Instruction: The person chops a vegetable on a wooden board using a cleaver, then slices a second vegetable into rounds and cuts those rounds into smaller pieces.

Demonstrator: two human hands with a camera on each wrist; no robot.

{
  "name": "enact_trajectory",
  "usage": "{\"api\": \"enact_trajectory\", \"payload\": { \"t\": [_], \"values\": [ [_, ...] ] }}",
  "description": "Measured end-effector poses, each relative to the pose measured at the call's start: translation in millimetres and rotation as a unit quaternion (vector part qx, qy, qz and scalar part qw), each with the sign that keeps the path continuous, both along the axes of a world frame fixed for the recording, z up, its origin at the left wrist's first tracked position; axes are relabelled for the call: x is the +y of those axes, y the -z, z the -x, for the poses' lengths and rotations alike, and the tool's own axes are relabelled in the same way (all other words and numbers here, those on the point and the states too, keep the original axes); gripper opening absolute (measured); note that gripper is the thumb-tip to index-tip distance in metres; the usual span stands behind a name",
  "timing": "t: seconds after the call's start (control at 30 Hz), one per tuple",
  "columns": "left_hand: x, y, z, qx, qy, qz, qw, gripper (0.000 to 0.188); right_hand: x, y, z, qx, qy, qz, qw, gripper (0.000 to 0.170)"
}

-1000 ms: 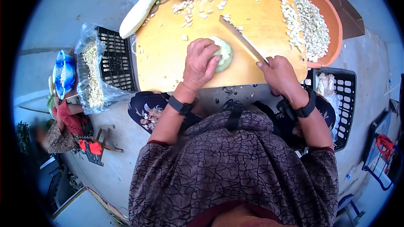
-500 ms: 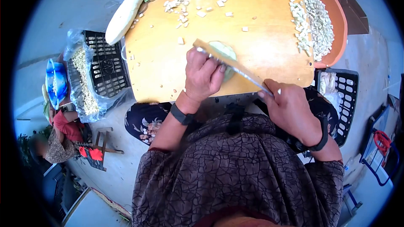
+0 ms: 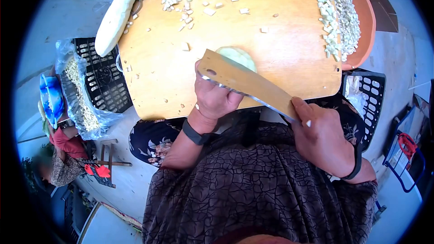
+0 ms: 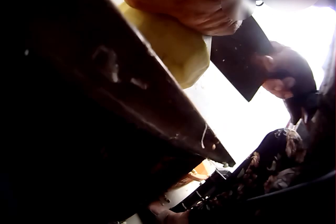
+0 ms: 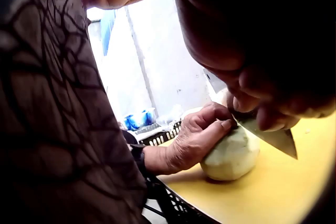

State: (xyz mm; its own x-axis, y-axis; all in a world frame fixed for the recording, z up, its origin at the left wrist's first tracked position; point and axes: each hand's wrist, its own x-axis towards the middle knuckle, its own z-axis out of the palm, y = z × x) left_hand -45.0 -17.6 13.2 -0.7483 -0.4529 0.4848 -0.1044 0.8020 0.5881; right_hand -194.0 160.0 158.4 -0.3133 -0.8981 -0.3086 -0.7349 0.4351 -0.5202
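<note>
My left hand (image 3: 214, 97) grips a peeled, pale green, rounded vegetable (image 3: 238, 57) near the front edge of the wooden board (image 3: 294, 58). In the right wrist view its fingers curl over the top of the vegetable (image 5: 231, 155), which rests on the board. My right hand (image 3: 323, 135) holds a broad-bladed cleaver (image 3: 253, 86) by the handle end. From the head view, the blade slants across the left fingers and hides them and part of the vegetable. The left wrist view shows the dark blade (image 4: 239, 58) close beside the vegetable.
Two long peeled vegetables (image 3: 118, 16) lie at the board's far left, with diced pieces (image 3: 181, 7) near them. More dice (image 3: 330, 27) line the right edge, beside an orange basin (image 3: 366, 27) full of them. Black crates (image 3: 101, 70) flank the board; another person (image 3: 68, 142) sits at left.
My right hand has brought the cleaver from the right, across and over the left hand and vegetable, and turned its broad face up. The head view has shifted, moving the board's far side upward.
</note>
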Motion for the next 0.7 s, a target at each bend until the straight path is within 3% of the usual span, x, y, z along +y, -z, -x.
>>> {"api": "enact_trajectory", "payload": {
  "t": [0.17,0.33,0.7],
  "values": [
    [-1.2,-8.1,11.0,0.072,-0.008,0.004,0.997,0.024,-3.5,-3.5,1.9,0.002,0.015,-0.017,1.0,0.03],
    [-3.1,-7.6,10.3,0.072,0.0,0.015,0.997,0.023,-7.6,-0.7,0.0,0.005,0.015,-0.046,0.999,0.038],
    [-6.4,-11.3,16.0,0.092,-0.002,0.032,0.995,0.019,-28.6,18.3,6.3,-0.006,-0.006,-0.088,0.996,0.016]
  ]
}}
